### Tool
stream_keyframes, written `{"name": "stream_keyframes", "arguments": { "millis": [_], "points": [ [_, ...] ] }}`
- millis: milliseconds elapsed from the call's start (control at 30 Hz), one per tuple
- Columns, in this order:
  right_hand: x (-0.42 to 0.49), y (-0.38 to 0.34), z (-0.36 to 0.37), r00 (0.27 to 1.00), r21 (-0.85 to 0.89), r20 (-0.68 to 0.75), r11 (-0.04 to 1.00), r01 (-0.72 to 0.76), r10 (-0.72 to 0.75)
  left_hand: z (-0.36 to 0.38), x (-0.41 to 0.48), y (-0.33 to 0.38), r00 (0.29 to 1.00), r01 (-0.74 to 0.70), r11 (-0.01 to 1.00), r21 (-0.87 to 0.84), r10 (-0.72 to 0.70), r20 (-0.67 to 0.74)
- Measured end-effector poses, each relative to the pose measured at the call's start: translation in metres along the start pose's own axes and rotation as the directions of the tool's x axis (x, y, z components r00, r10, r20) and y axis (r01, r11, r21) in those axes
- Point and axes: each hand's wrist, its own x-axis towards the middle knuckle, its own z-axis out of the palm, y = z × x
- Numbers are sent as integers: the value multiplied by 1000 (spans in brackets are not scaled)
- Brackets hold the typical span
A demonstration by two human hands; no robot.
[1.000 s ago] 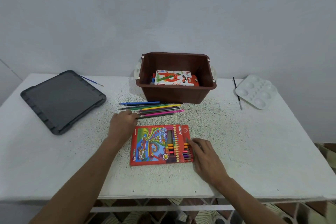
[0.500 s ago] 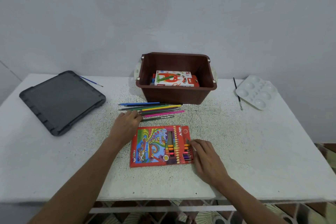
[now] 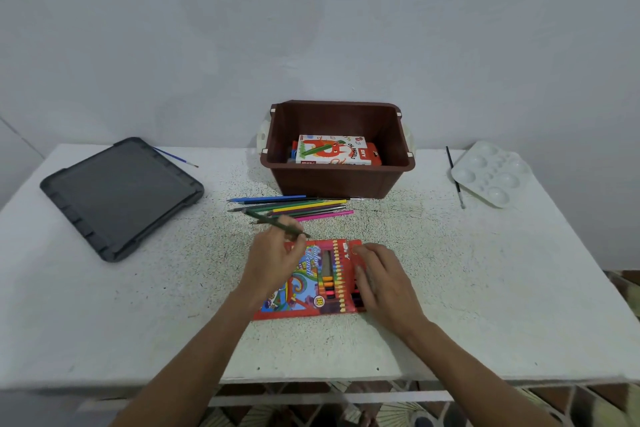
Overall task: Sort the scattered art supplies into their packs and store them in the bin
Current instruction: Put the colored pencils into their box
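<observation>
**Now the left hand has a green pencil up off the table**

Biggest of all is the white table (image 3: 485, 288); everything sits on it. On its far left lies the flat grey lid (image 3: 121, 194), in the same spot as before. In the middle, at the back, stands the brown bin (image 3: 337, 180). A box of oil pastels (image 3: 332, 149) lies inside it, just as it did a moment ago.

Close to the person lies the red pencil pack (image 3: 304, 291), flat on the table. It has not moved. At the far right sits the white paint palette (image 3: 491, 173).

A second ago the left hand (image 3: 273, 263) was down by the loose pencils. It has now come up and back, and it hangs over the top left part of the pack. Its fingers and thumb pinch a dark green pencil (image 3: 266, 220), which points up and to the left. The right hand (image 3: 381, 277) was at the right end of the pack before. It has slid a bit farther onto that end, and its fingers lie on top of the pack and press it. They are not wrapped round anything.

Between the bin and the pack, the loose pencils (image 3: 298, 206) lie side by side in a bunch. One fewer lies there now.

A thin black brush (image 3: 455, 180) lies just left of the palette. A small blue brush (image 3: 175, 158) pokes out from behind the grey lid.
</observation>
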Motion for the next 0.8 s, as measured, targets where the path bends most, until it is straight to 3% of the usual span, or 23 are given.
{"name": "stream_keyframes", "arguments": {
  "millis": [100, 200, 500, 667, 800],
  "points": [
    [9, -6, -1, 999, 5, -24, 1000, 24, -24, 6, -6, 11, 976, 167, 960, -225, -128, 178],
    [14, -7, 2, 996, -33, -51, 997, 72, -74, 10, -11, 16, 954, 255, 883, -395, -162, 253],
    [14, -6, 6, 986, -74, 15, 983, 169, -168, 16, -16, 23, 929, 296, 841, -453, -143, 341],
    [13, 24, -14, 992, -142, 76, 984, 110, -100, -2, -13, 11, 948, 296, 838, -458, -197, 251],
    [7, 68, -48, 985, -310, 137, 949, -53, 100, -17, -11, -17, 976, 218, 956, -196, -212, 52]
  ]
}}
